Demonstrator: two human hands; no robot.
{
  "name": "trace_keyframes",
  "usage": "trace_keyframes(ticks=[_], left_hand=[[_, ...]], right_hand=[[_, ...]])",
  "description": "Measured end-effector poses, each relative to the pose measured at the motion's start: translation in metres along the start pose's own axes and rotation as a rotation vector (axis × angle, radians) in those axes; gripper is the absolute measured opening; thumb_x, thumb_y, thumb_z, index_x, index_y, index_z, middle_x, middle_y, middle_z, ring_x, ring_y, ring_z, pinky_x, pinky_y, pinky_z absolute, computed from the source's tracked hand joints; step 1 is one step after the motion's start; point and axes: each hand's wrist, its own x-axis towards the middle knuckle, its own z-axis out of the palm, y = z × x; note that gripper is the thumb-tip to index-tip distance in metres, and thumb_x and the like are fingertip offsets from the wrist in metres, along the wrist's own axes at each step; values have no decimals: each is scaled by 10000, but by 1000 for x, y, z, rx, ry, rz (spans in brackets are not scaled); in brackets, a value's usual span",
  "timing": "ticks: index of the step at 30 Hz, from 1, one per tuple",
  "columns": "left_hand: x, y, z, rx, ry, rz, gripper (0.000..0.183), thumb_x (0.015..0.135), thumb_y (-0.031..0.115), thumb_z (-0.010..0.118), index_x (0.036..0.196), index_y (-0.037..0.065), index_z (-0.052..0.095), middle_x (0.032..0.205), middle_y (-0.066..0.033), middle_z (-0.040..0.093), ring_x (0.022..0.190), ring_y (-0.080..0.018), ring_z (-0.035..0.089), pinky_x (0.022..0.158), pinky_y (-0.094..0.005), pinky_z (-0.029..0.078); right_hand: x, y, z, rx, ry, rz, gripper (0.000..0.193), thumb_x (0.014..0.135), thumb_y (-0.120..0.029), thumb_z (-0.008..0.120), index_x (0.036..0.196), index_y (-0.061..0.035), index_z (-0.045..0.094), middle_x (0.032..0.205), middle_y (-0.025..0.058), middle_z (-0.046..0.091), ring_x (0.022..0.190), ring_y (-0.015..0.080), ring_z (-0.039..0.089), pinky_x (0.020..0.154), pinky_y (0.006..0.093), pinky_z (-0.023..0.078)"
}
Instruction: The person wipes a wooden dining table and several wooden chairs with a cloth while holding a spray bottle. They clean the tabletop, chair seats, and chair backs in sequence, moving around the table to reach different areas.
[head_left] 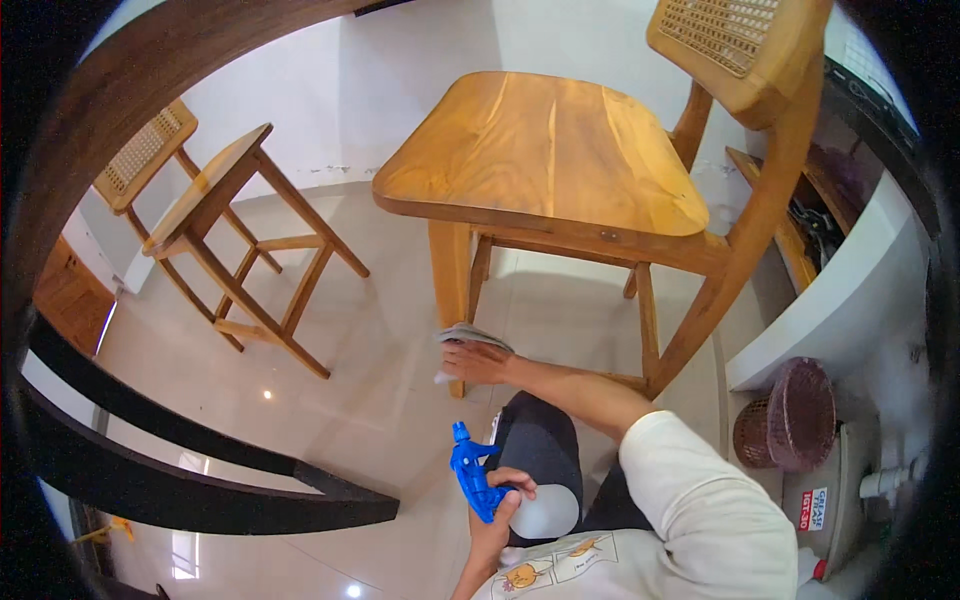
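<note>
My left hand [493,527] is closed round the neck of a spray bottle with a blue trigger head [474,474] and a whitish body [548,512], held close to my lap. Reaching across to the left, my right hand [474,362] grips a grey cloth [468,333] and presses it round the lower part of a front leg [450,270] of a wooden chair. The chair's broad, glossy seat [545,150] is above my hands, and its woven cane backrest [722,35] rises at the right. Part of the cloth is hidden behind my fingers.
A second wooden chair [205,195] with a cane back stands at the left. Black curved beams [240,490] cross the lower left. To the right are a brown woven basket [800,415], a grey box [850,480] with a pipe, and a white curved ledge [830,285].
</note>
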Motion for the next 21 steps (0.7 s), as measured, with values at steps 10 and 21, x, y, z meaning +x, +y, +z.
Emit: trace_keyframes(ticks=[10, 21], left_hand=[[24, 16, 26, 40, -244, 88, 309, 809, 261, 621, 943, -10, 561, 833, -131, 571, 747, -200, 562, 694, -315, 449], [32, 13, 27, 77, -345, 21, 289, 804, 236, 623, 938, -12, 563, 810, -136, 571, 732, -202, 561, 683, -317, 450]], right_hand=[[-40, 27, -329, -389, 1103, 349, 413, 765, -329, 562, 1157, -202, 528, 927, -21, 531, 951, 183, 460, 804, 412, 379], [-135, 71, -309, 90, 85, 612, 649, 854, -560, 399, 1331, -124, 343, 1316, 186, 388, 1255, 362, 313, 1032, 486, 229]])
